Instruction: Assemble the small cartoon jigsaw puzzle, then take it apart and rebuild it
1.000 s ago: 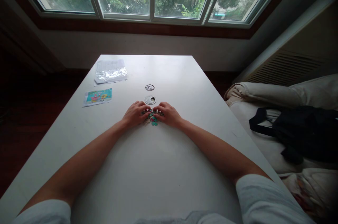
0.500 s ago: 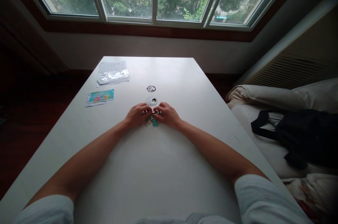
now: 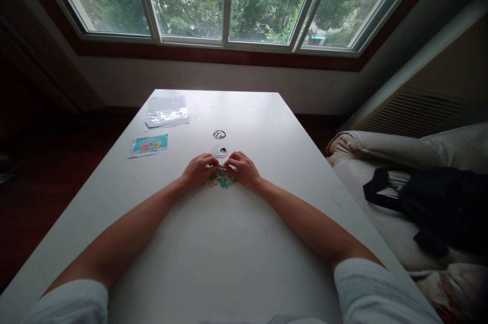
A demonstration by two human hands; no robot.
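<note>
A small heap of jigsaw puzzle pieces point(image 3: 224, 179), turquoise, tan and dark, lies at the middle of the white table point(image 3: 221, 242). My left hand point(image 3: 199, 169) rests on the heap's left side, its fingers curled and its thumb and fingertips pinched at the pieces. From the right, my right hand point(image 3: 244, 169) bends over the same heap, thumb and fingers drawn together on pieces. The fingertips of both hands are close but apart. Which pieces each hand grips is too small to tell. Just beyond the fingers sits a round metal-rimmed disc point(image 3: 219, 151) in the tabletop.
A second round insert point(image 3: 219, 135) lies farther back. On the left are a colourful cartoon picture sheet point(image 3: 150, 145) and a clear plastic bag over papers point(image 3: 168, 111). A couch with a dark bag point(image 3: 438, 202) stands right of the table; a window point(image 3: 224, 3) is ahead.
The view has tilted up slightly. Both hands stay at the heap; their fingers have drawn closer together at the tips, and more of the pieces show between them.
</note>
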